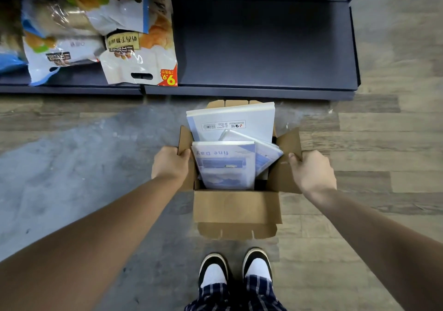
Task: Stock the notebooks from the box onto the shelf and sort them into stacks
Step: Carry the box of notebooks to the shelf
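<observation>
An open cardboard box (236, 206) sits on the floor just in front of my feet. Several pale blue and white notebooks stand in it: a large one (230, 121) with a barcode at the back, one printed "fine Day" (225, 164) at the front, and another tilted to its right (267, 153). My left hand (170, 163) grips the box's left flap, thumb inside the edge. My right hand (311, 169) grips the right flap the same way. The dark blue shelf (268, 47) lies beyond the box, its right half bare.
Bags of packaged bread (96, 30) fill the shelf's left part, one with a red price tag overhanging the front edge. The floor is wood-look planks with a grey worn patch at left. My two shoes (236, 270) stand right behind the box.
</observation>
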Tool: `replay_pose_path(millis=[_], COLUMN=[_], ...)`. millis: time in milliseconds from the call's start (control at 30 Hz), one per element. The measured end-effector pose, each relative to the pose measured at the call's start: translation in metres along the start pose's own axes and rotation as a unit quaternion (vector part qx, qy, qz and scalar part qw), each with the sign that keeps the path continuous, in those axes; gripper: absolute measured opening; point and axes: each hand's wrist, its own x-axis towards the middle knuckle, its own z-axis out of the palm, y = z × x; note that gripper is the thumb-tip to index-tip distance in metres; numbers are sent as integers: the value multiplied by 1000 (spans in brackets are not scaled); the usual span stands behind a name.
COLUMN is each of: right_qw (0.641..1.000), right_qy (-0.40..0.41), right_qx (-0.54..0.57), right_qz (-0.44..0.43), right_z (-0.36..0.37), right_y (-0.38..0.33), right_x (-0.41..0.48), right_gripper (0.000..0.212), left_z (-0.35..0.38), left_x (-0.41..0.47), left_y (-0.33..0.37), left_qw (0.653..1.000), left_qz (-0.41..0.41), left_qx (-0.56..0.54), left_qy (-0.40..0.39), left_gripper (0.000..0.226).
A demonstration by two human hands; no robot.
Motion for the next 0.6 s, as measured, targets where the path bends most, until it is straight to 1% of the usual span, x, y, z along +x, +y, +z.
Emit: replay_pose_path(millis=[133, 267, 433, 533, 600], right_qw=[1000, 1000, 1000, 999, 997], right_qy=[-6, -6, -7, -38, -65], right_qx=[-1, -8, -21, -29, -27], right_qz=[12, 20, 13, 25, 41], right_z=[22, 36, 36, 32, 29], right_y=[7, 10, 5, 3, 1], right_x=[21, 33, 43, 46, 47], right_gripper=[44, 43, 43, 42, 40], left_z=[20, 34, 34, 30, 27], left_x=[15, 22, 29, 25, 19], left_y=[-3, -4, 6, 11, 17], left_qw=[1000, 1000, 1000, 999, 998], left_qz=[-5, -9, -3, -16, -14], left_qx=[3, 13, 29, 45, 58], left_qy=[-1, 4, 2, -19, -24], left_gripper=[45, 45, 39, 31, 22])
